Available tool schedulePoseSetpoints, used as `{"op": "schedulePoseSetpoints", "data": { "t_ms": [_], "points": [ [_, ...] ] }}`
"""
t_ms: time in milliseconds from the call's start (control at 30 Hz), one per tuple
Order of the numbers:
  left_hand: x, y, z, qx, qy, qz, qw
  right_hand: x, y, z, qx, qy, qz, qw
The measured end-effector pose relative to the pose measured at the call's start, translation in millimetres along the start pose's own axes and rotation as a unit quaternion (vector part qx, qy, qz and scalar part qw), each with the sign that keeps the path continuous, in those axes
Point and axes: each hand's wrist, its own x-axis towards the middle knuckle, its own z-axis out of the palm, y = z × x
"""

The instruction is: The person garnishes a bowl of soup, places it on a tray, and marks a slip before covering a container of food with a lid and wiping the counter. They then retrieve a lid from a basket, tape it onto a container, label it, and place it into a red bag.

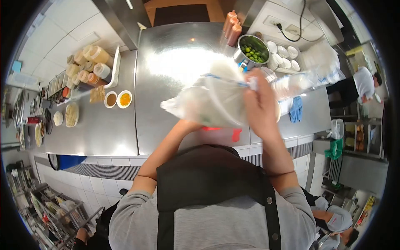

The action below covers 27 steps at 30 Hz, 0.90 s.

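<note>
A whitish translucent plastic bag [212, 100] with a blue strip along its top is held up over the steel counter, blurred by motion. My right hand [259, 102] grips its upper right edge, fingers closed on the plastic. Under the bag's lower left side is my left hand [189, 124]; the bag covers its fingers, and a pinkish patch shows faintly through the plastic. Just below the bag, close to my apron, sits a container with red marks [236, 134], mostly hidden.
A metal pot of green limes [252, 50], orange squeeze bottles [234, 35] and white cups [283, 52] stand at the back right. A blue cloth [296, 109] lies right. Leftward are two small sauce bowls [124, 99] and a bottle rack [112, 68]. Other people [364, 83] work at right.
</note>
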Motion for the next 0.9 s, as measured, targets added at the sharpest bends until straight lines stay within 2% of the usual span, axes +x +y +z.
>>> {"op": "schedulePoseSetpoints", "data": {
  "t_ms": [67,100,133,200,300,400,500,600,700,767,800,833,867,900],
  "points": [
    [-12.2,-33.3,18.3,-0.238,-0.031,-0.057,0.969,-5.0,39.6,34.9,0.052,-0.008,0.072,0.996],
    [-12.9,-22.7,5.0,-0.339,-0.071,-0.125,0.930,-15.9,66.6,51.4,0.100,-0.025,0.116,0.988],
    [-14.0,-13.0,-8.9,-0.349,-0.111,-0.198,0.909,-26.8,94.0,67.9,0.148,-0.042,0.159,0.975],
    [-18.1,-3.1,-30.1,-0.358,-0.188,-0.339,0.850,-59.5,127.8,98.4,0.075,-0.007,0.253,0.964],
    [-33.7,-16.3,-31.6,-0.386,-0.167,-0.357,0.834,-69.4,144.0,96.4,-0.017,-0.121,0.350,0.929],
    [-32.7,-20.6,-15.4,-0.206,-0.080,-0.196,0.955,-74.5,162.3,91.0,-0.046,-0.167,0.278,0.945],
    [-5.1,2.3,-16.6,-0.124,-0.089,-0.134,0.979,-75.9,182.4,93.3,-0.121,-0.209,0.192,0.951],
    [5.5,9.0,-13.7,-0.084,-0.058,-0.062,0.993,-75.6,171.6,66.2,-0.182,-0.295,0.163,0.924],
    [8.0,22.9,-28.1,-0.061,-0.083,-0.067,0.992,-76.5,134.4,17.7,-0.004,-0.205,-0.031,0.978],
    [2.8,27.6,-42.8,-0.046,-0.121,-0.092,0.987,-54.9,78.3,-44.8,0.117,-0.172,0.140,0.968],
    [-2.0,28.5,-50.0,-0.031,-0.133,-0.087,0.987,-58.1,85.7,-61.4,0.071,-0.028,0.184,0.980],
    [-7.5,29.2,-57.2,-0.016,-0.144,-0.082,0.986,-58.3,90.2,-84.6,0.066,0.064,0.275,0.957],
    [-12.0,32.5,-63.2,0.000,-0.155,-0.078,0.985,-65.5,141.5,-99.3,-0.088,0.164,0.185,0.965],
    [-14.5,42.6,-69.5,0.011,-0.163,-0.092,0.982,-79.2,181.1,-115.6,-0.201,0.168,0.216,0.941]
  ]
}}
